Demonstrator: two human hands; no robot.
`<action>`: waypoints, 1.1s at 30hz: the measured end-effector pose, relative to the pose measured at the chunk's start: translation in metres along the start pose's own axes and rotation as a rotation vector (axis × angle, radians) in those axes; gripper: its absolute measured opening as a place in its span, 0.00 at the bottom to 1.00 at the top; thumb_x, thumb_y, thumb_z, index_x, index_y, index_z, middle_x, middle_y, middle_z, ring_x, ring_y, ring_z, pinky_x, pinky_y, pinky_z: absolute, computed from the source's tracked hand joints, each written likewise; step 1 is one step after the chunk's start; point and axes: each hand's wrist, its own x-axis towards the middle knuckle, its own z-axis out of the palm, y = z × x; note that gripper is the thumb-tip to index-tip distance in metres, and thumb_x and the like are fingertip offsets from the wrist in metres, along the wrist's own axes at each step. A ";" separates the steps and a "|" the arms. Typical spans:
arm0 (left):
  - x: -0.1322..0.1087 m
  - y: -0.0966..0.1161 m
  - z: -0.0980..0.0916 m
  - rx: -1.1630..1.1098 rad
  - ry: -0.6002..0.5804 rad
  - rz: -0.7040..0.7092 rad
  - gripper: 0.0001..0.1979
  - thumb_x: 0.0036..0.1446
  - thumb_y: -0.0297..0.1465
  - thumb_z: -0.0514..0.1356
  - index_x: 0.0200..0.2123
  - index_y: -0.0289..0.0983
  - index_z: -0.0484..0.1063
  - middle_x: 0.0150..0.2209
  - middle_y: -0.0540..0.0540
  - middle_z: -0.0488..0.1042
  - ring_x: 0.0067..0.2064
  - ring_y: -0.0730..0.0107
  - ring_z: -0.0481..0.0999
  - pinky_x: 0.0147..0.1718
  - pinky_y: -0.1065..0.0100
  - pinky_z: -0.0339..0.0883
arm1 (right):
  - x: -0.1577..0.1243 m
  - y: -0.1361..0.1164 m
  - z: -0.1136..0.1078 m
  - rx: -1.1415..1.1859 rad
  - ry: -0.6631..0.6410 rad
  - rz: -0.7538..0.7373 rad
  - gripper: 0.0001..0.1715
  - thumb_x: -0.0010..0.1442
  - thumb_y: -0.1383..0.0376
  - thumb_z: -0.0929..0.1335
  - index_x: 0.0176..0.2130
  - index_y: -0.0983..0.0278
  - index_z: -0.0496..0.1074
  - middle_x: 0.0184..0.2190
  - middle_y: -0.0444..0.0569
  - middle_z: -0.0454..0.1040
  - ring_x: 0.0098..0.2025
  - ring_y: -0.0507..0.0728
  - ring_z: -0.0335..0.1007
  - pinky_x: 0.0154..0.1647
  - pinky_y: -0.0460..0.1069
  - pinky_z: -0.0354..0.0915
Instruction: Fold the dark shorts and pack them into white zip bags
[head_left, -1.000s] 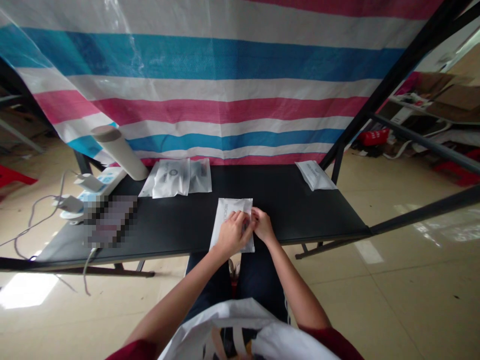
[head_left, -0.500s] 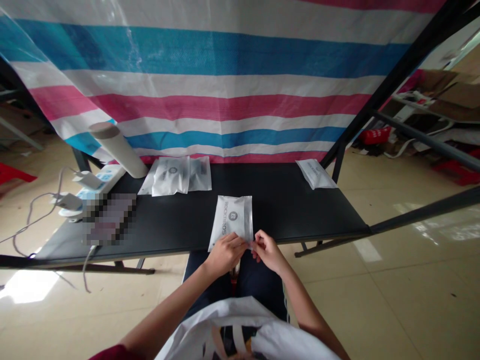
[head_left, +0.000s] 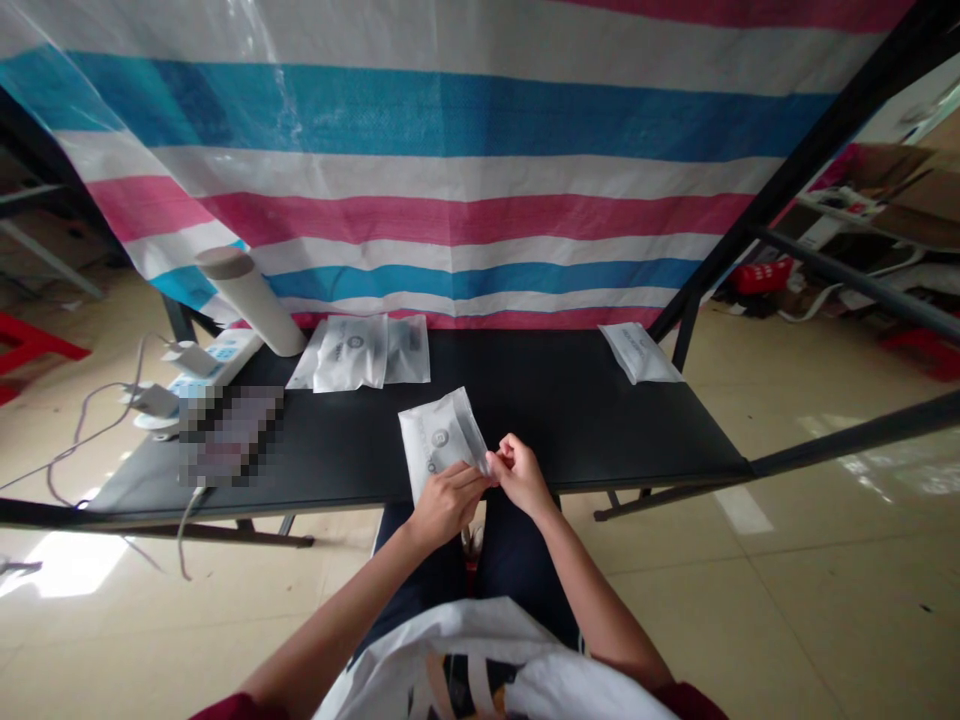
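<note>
A translucent white plastic pouch (head_left: pixel 441 430) with a round grey logo and lettering is at the front edge of the black table (head_left: pixel 540 410), tilted to the left. My left hand (head_left: pixel 450 503) grips its near part, fingers lying over the front and covering some of the print. At the pouch's lower right corner, my right hand (head_left: pixel 517 472) pinches the edge with thumb and curled fingers. The two hands almost meet there. Something dark shows faintly through the pouch; I cannot make out what it is.
Several similar pouches (head_left: pixel 351 355) lie at the back left, and another pouch (head_left: pixel 639 353) at the back right. On the left are a white bottle (head_left: pixel 259 305), a power strip (head_left: pixel 217 362) with chargers and a blurred phone (head_left: pixel 234 435). A striped tarp (head_left: pixel 450 215) hangs behind.
The pouch has turned counter-clockwise, its top swinging left. My right hand has moved slightly up and left with the corner. The view has shifted a little.
</note>
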 end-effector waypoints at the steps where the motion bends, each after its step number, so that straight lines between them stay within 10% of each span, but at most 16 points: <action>1: 0.000 0.002 -0.001 0.004 0.008 0.007 0.13 0.64 0.24 0.52 0.44 0.35 0.75 0.35 0.44 0.76 0.36 0.68 0.73 0.35 0.69 0.70 | 0.001 -0.001 0.000 -0.018 0.006 -0.013 0.18 0.56 0.54 0.67 0.30 0.58 0.53 0.21 0.37 0.60 0.23 0.51 0.59 0.21 0.45 0.58; 15: 0.010 0.046 -0.017 -0.025 -0.039 0.089 0.17 0.68 0.26 0.47 0.37 0.35 0.76 0.33 0.45 0.76 0.34 0.71 0.73 0.32 0.69 0.70 | 0.035 -0.016 -0.020 -0.137 0.021 -0.068 0.18 0.54 0.53 0.67 0.28 0.59 0.54 0.20 0.38 0.58 0.22 0.50 0.54 0.23 0.45 0.52; 22: 0.004 0.076 -0.009 -0.066 -0.044 0.167 0.09 0.65 0.28 0.54 0.36 0.37 0.74 0.31 0.47 0.76 0.35 0.69 0.73 0.32 0.68 0.67 | 0.071 -0.001 -0.035 -0.337 0.274 -0.136 0.20 0.54 0.50 0.65 0.24 0.58 0.53 0.19 0.39 0.57 0.22 0.51 0.54 0.26 0.47 0.52; 33: 0.044 0.053 -0.001 0.115 -0.069 -0.268 0.21 0.61 0.41 0.59 0.55 0.38 0.68 0.54 0.37 0.68 0.56 0.46 0.64 0.50 0.43 0.63 | 0.081 0.017 -0.034 -0.285 0.301 -0.126 0.18 0.57 0.49 0.64 0.28 0.59 0.59 0.21 0.41 0.64 0.24 0.53 0.62 0.28 0.48 0.60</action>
